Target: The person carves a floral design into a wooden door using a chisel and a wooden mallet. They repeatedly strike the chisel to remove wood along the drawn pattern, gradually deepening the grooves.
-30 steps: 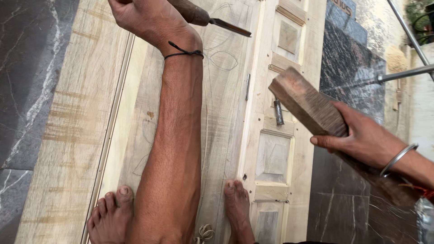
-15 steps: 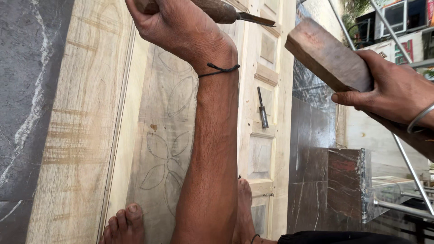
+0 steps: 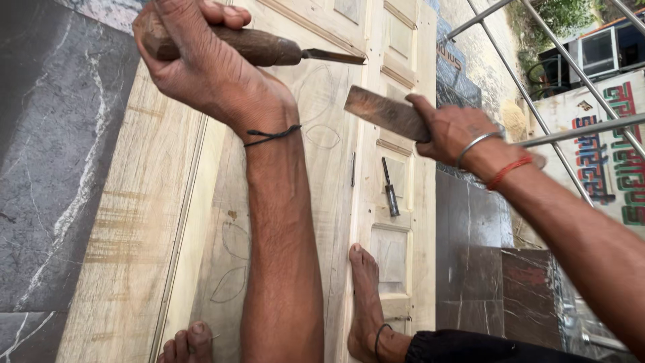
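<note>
in the head view, the left hand (image 3: 208, 64) is seen with its fingers wrapped tight around the dark wooden handle of a chisel (image 3: 269, 48), whose thin blade points right over the pale wooden door panel (image 3: 141, 222) lying flat on the floor. compared with half a second earlier, the wooden block (image 3: 386, 113), gripped by the closed fingers of the right hand (image 3: 453, 131), is brought lower and nearer to the chisel, though the two are not touching; a striking swing is judged to be under way, so carving of the pencilled leaf outlines (image 3: 232, 262) on the panel appears about to go on. the chisel hand is held in much the same place at the top of the picture as before. a second small tool (image 3: 390, 188) is left lying on the panelled door frame (image 3: 403, 202). bare feet (image 3: 366, 296) are rested on the wood. no containers are visible, so nothing can be told of contents.
</note>
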